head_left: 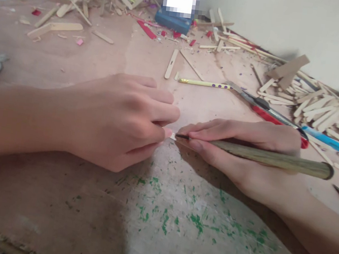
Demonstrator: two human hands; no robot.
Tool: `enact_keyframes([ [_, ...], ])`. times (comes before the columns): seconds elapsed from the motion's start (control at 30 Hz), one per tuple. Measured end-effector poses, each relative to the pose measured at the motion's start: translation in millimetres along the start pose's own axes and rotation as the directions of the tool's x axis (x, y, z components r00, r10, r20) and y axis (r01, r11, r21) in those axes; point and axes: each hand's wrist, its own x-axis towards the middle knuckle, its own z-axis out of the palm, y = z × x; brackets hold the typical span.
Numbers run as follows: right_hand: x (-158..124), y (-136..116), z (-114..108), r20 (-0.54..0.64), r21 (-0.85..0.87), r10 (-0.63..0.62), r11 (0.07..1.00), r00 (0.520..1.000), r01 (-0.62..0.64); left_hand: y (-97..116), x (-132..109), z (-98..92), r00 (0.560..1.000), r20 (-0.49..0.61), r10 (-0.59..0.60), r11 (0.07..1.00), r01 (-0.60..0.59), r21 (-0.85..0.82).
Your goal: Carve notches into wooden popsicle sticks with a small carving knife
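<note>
My right hand [235, 143] is closed round a wooden-handled tool [264, 156] with a thin dark tip. The tip touches a small pale wooden piece [173, 136] on the table [174, 235]. My left hand [127, 121] lies to the left, palm down, its fingers curled and pressed together, with the thumb or index fingertip on the left end of that piece. Most of the piece is hidden under the fingers. The two hands are close together but apart.
Behind the hands lie a yellow pencil [205, 83], a cutter knife [264, 105], a red-handled tool [266, 115] and a blue pen [330, 141]. Craft sticks pile up at the right [323, 108]. A blue block [173, 20] and stick scraps are at the back.
</note>
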Motion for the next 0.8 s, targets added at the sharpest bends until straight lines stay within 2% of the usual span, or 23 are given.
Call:
enact_keyframes([
  [0.3,1.9,1.5,-0.8,0.01,0.036,-0.021,0.999,1.0,0.021,-0.9,-0.5,-0.9,0.999,-0.009,0.036,0.999,-0.036,0.04],
  [0.8,2.4,3.8,-4.6,0.027,-0.045,-0.088,0.995,0.996,0.089,-1.4,-1.4,-0.1,1.0,-0.012,0.029,0.999,-0.029,0.025],
])
